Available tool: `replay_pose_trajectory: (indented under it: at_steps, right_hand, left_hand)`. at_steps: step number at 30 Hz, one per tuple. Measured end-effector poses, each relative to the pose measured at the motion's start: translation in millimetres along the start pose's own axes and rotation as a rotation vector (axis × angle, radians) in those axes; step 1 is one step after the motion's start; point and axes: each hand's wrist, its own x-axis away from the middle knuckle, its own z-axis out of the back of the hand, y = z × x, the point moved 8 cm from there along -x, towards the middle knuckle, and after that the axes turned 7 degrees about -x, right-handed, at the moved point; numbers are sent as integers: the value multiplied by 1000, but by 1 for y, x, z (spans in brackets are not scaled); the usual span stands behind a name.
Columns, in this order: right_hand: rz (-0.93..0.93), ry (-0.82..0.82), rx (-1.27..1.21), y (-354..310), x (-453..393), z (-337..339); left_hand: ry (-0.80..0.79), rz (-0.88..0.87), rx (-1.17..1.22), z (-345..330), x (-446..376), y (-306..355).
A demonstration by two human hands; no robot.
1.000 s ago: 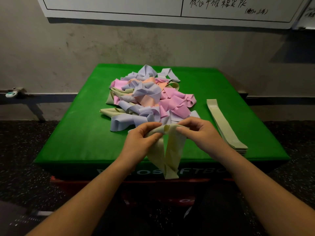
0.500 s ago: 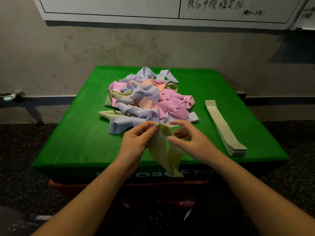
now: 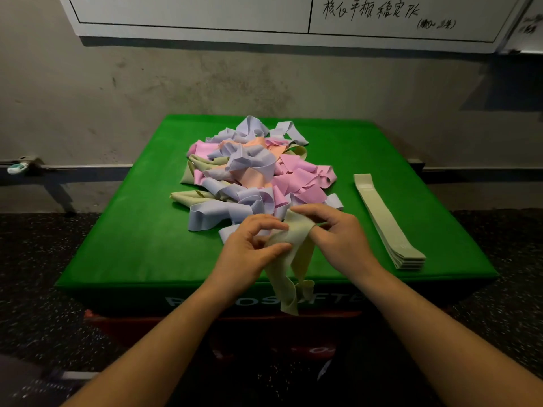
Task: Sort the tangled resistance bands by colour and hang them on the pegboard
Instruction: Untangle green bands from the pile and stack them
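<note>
Item 1: square green padded box (image 3: 141, 248), vinyl-covered, white lettering on its front face partly hidden; stands on a dark speckled floor (image 3: 53, 259) against a grey plaster wall (image 3: 147, 98). All positions below are given from this box.

Item 2: tangled heap of flat elastic resistance bands (image 3: 252, 174) in lilac, pink, peach and pale olive; lies on the box top, centre to rear, loops overlapping one another.

Item 3: neat stack of flattened pale olive bands (image 3: 388, 224); lies on the box top near its right edge, running front to back, well apart from the heap.

Item 4: single pale olive elastic band (image 3: 293, 259); held above the front edge of the box, just in front of the heap, its loose lower end drooping over the front face and covering part of the lettering.

Item 5: left hand (image 3: 249, 251); over the front of the box, thumb and fingers curled and pinching the upper part of the single band.

Item 6: right hand (image 3: 338, 233); just beside the left hand, thumb and fingers curled round the top of the same band.

Item 7: white board with black handwritten characters (image 3: 293, 16); mounted on the wall above and behind the box.
</note>
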Motion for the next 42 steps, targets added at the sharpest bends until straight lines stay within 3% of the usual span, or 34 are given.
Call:
replay_pose_trajectory:
  at_steps: [3, 7, 12, 16, 22, 29, 35, 39, 42]
  right_hand:
    - [-52, -35, -124, 0, -4, -1]
    - [-100, -91, -346, -6, -5, -5]
    - [-160, -214, -339, -3, -6, -9]
    - [-197, -310, -383, -7, 0, -10]
    - [-68, -66, -281, -15, -12, -1]
    - [-248, -32, -595, -17, -28, 2]
    - [-435, 6, -882, -6, -33, -4]
    - [-442, 1, -840, 3, -30, -1]
    - [-439, -38, -662, 15, -23, 1]
  left_hand:
    - [-78, 144, 59, -12, 1, -12]
    - [-143, 197, 127, -23, 1, -12]
    - [33, 180, 114, -13, -3, -12]
    - [76, 183, 100, -7, -4, -14]
    - [1, 188, 93, -17, -4, -8]
    - [-156, 208, 3, -29, 0, -7]
    - [-120, 187, 102, -30, -3, 4]
    - [-122, 194, 92, -33, -5, 3]
    - [-63, 217, 140, -30, -7, 1]
